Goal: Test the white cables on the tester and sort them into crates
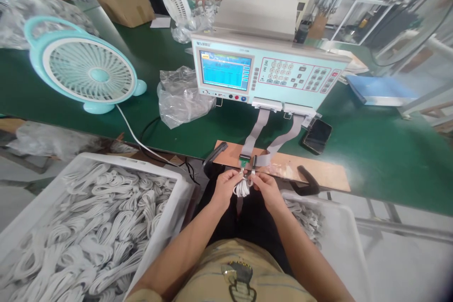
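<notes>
A coiled white cable (241,188) hangs between my two hands at the table's front edge. My left hand (228,188) pinches one end of it, just below a small green connector board (244,162). The other end is pinched in my right hand (266,188), close to a second dark connector (254,163). Both connectors sit on a wooden board (304,168) and join grey ribbon cables (255,133) that run up to a tester (265,73) with a lit blue screen.
A white bin (179,184) of coiled cables stands at left, another bin (354,231) at right. Black clamps (215,153) hold the board. A fan (90,73), plastic bag (182,96), phone (317,136) and blue folder (380,89) lie on the green table (375,160). A person sits opposite.
</notes>
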A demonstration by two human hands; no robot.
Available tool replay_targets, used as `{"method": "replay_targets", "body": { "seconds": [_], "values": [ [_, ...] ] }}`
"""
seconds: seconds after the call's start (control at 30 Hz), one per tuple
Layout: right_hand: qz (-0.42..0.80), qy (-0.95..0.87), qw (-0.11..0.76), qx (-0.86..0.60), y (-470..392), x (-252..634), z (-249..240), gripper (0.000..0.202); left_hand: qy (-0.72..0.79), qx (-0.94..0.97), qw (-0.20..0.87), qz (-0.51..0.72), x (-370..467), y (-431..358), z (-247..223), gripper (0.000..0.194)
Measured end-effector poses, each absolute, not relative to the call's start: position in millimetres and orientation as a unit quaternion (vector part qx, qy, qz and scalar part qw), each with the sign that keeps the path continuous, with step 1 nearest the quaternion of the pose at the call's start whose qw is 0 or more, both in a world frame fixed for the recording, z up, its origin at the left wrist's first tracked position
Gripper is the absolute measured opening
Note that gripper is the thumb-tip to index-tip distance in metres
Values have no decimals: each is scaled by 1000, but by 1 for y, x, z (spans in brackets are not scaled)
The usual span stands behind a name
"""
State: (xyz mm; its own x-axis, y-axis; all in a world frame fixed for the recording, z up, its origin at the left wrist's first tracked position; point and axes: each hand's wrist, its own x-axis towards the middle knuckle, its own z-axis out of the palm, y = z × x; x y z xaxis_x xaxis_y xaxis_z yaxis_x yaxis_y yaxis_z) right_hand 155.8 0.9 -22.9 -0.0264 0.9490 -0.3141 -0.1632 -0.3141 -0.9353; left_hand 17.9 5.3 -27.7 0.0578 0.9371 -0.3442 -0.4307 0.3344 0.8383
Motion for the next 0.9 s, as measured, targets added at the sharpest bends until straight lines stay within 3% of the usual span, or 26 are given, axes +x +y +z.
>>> {"method": "replay_targets", "body": {
  "seconds": [0.67, 0.9],
  "values": [
    [610, -377, 454, -529, 1, 156, -22, 26, 442, 215, 712, 501, 17, 6, -25, 22],
    [605, -362, 460, -540, 2, 156, -28, 26, 491, 250, 668, 500, 28, 9, -27, 25]
  ]
}}
